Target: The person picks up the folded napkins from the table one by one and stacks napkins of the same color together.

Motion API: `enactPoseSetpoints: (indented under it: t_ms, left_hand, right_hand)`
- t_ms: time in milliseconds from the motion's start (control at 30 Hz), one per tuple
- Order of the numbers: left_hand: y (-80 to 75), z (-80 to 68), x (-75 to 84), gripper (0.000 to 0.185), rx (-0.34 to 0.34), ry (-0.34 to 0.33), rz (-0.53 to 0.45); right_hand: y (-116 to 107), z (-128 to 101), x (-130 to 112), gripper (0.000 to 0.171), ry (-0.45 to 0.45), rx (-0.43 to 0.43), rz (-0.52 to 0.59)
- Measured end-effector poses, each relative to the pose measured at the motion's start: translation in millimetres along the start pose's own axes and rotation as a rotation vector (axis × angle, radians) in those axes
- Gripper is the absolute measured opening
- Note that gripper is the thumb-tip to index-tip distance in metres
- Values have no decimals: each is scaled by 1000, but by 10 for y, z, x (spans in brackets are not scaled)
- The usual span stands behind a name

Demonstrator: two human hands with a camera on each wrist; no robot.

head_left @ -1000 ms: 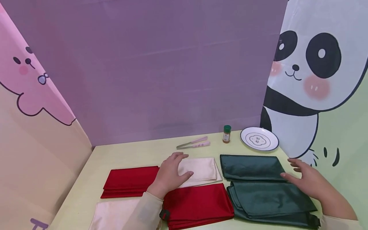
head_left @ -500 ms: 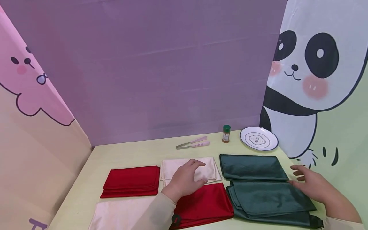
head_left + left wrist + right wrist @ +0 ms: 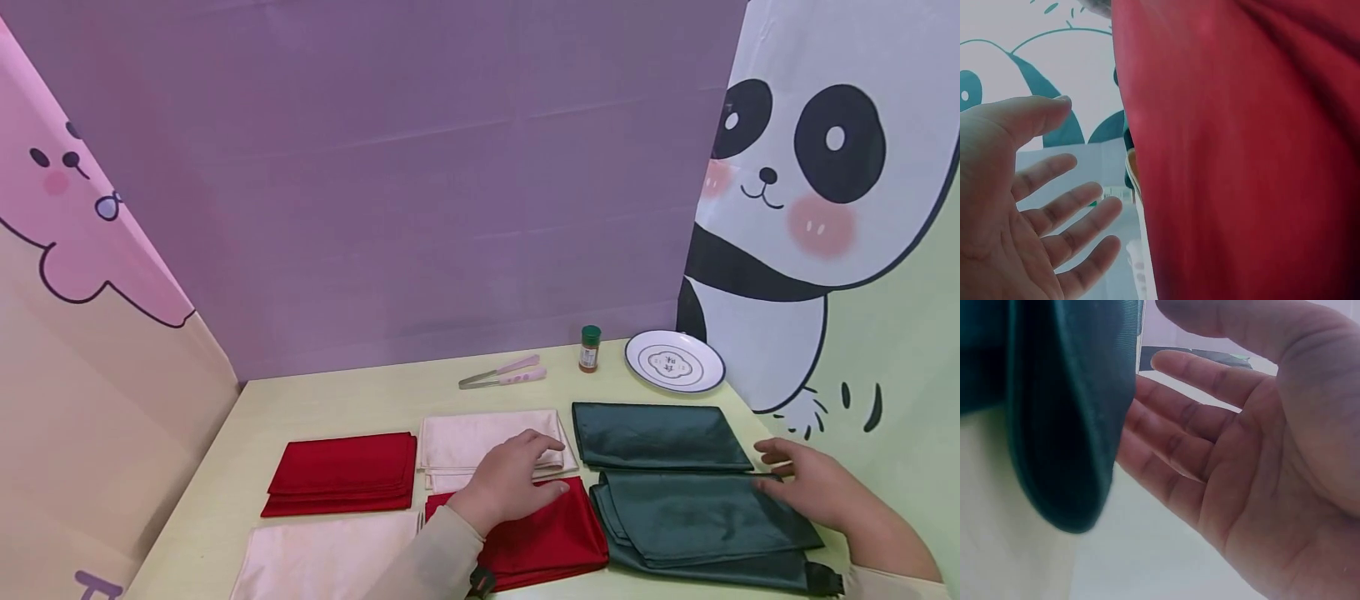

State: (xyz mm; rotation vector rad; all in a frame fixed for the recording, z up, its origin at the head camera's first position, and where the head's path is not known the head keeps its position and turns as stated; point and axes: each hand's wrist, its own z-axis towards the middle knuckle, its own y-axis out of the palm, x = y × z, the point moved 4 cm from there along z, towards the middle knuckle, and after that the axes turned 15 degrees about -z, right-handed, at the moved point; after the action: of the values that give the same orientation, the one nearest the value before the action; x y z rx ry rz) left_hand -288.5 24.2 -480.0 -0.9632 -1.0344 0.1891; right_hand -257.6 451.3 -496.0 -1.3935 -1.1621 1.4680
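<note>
My left hand (image 3: 517,477) is over the front red folded cloth (image 3: 551,529), its fingers spread and relaxed with nothing between them. In the left wrist view, the red cloth (image 3: 1235,156) fills the right side, and the left fingers (image 3: 1085,237) lie apart from it. At the right edge of the table, my right hand (image 3: 813,483) overlaps the corner of the front dark green folded cloth (image 3: 705,521). Its fingers are loosely bent. The right wrist view shows a rounded green fold (image 3: 1072,425) beside the right fingertips, the palm holding nothing.
Behind lie another green cloth (image 3: 656,435), a pale pink cloth (image 3: 480,437) and a red cloth (image 3: 341,475). A second pale pink cloth (image 3: 322,554) is at front left. Tongs (image 3: 502,375), a green-capped jar (image 3: 590,350) and a plate (image 3: 675,361) stand along the back edge.
My left hand has moved right and toward the front, from beside the back pink cloth to above the front red cloth. My right hand has shifted slightly down and right. The cloths stay put.
</note>
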Motion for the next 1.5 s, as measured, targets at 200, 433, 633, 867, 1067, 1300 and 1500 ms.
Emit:
enactPoseSetpoints:
  t_ms: [200,433,633,867,1067,1300,1500]
  left_hand:
    - [70,50,89,55,-30,-8,-12]
    - [181,114,144,54,-55,7,-8]
    - [269,163,189,54,-69,31,45]
    - [370,229,232,55,-87,26,91]
    - [443,276,255,56,-113,7,85]
    - [499,324,302,55,-132,9,49]
    - [572,380,328,53,-140,14,88]
  right_hand:
    - [10,-14,-14,59,-7,-17,-9]
    - [31,-13,-14,53,-13,-37,-40]
    - [49,-5,-10,45,6,-61,-46]
    - [55,-14,-3,38,4,-53,-48]
    - [61,-39,-5,31,3,-47,-10]
    - [51,-64,-12,30,12,-28,12]
    - [60,-63,0,33,5,-58,59]
